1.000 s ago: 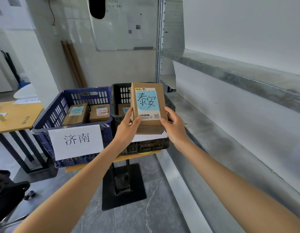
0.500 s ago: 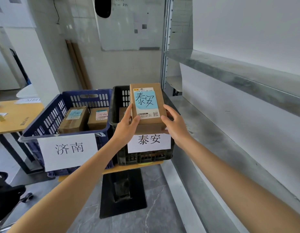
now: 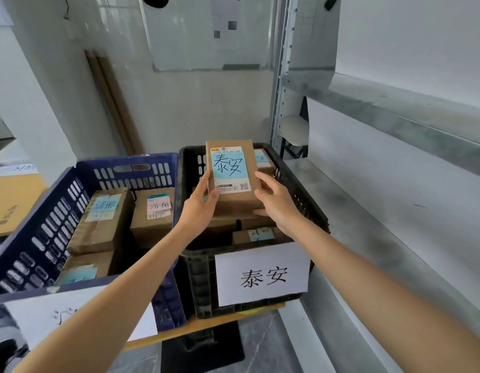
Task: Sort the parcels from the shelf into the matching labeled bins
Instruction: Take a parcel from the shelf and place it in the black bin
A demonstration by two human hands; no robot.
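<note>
A brown cardboard parcel (image 3: pixel 236 204) with a blue label reading 泰安 hangs over the black bin (image 3: pixel 300 188), whose front sheet (image 3: pixel 263 275) reads 泰安. My left hand (image 3: pixel 198 210) grips the parcel's left edge, thumb on top. My right hand (image 3: pixel 277 204) holds its right edge, thumb at the lower corner. Several other parcels lie under it in the black bin, partly hidden. To the left, the blue bin (image 3: pixel 126 163) holds parcels labelled 济南 (image 3: pixel 105 208).
A bare metal shelf (image 3: pixel 381 211) runs along the right, with a higher shelf board (image 3: pixel 394 109) above it. Both bins sit on a yellow board over a black stand base (image 3: pixel 206 354). A yellow table (image 3: pixel 10 200) is at the far left.
The parcel has moved forward and down, from in front of the bins to right over the black bin. Both hands went with it, and the view has closed in on the bins.
</note>
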